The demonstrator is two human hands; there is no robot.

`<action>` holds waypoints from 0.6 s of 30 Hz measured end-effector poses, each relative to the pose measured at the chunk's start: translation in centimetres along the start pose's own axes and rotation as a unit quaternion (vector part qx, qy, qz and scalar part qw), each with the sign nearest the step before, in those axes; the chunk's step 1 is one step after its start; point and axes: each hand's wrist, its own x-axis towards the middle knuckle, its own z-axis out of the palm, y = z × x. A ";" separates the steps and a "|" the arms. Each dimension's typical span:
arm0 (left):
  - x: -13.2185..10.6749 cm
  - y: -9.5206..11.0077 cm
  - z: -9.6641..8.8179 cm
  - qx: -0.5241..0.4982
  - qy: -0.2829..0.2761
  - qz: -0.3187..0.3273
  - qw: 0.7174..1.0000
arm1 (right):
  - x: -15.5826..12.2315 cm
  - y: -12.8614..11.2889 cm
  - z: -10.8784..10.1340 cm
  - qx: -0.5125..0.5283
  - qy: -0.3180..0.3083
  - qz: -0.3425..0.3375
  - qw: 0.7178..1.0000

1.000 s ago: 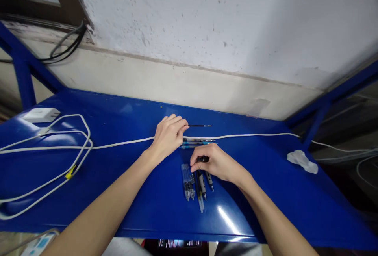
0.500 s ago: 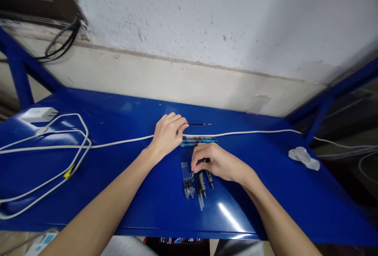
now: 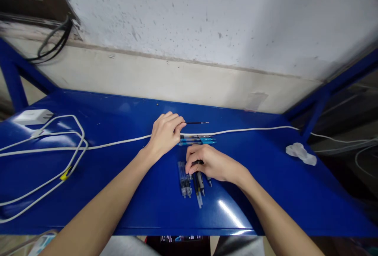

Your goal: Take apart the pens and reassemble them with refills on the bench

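Observation:
My left hand (image 3: 165, 132) pinches a dark pen refill (image 3: 196, 122) near one end. Its tip points right, just above the shelf. Below it, pens with blue and clear parts (image 3: 203, 141) lie side by side near the white cable. My right hand (image 3: 208, 161) is closed over the nearer group, thumb and fingertips pressed together at the clear pen barrels (image 3: 183, 181); what they pinch is hidden. Beside the barrels, partly under this hand, lie grey-and-black pen parts (image 3: 201, 181) and a thin refill-like tube (image 3: 198, 197).
A white cable (image 3: 254, 129) crosses the blue shelf (image 3: 141, 208) and loops at left, by a white adapter (image 3: 34, 116). Crumpled white tissue (image 3: 301, 153) lies at right. Behind stands a stained wall (image 3: 189, 27); blue posts (image 3: 13, 78) frame the sides.
My right hand has shifted slightly left, its fingertips now over the clear barrels. My left hand keeps its pinch on the refill. The whole view has shifted a little.

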 end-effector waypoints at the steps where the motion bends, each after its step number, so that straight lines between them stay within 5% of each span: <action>1: 0.0 0.0 0.0 -0.001 0.001 0.001 1.000 | 0.0 0.1 0.0 0.001 -0.004 0.002 1.000; 10: 0.0 0.0 0.0 -0.009 0.005 0.005 1.000 | 0.1 -0.1 -0.2 0.010 -0.001 0.000 1.000; 14: -0.1 0.2 0.0 -0.030 0.010 0.001 1.000 | 0.0 0.1 -1.3 0.013 0.158 0.021 0.987; 16: -0.1 0.3 0.0 -0.047 0.009 -0.005 0.999 | -0.3 0.5 -2.2 0.012 0.239 0.087 0.967; 18: -0.2 0.5 0.0 -0.059 0.006 -0.009 0.998 | -0.9 1.0 -2.9 0.040 0.253 0.164 0.953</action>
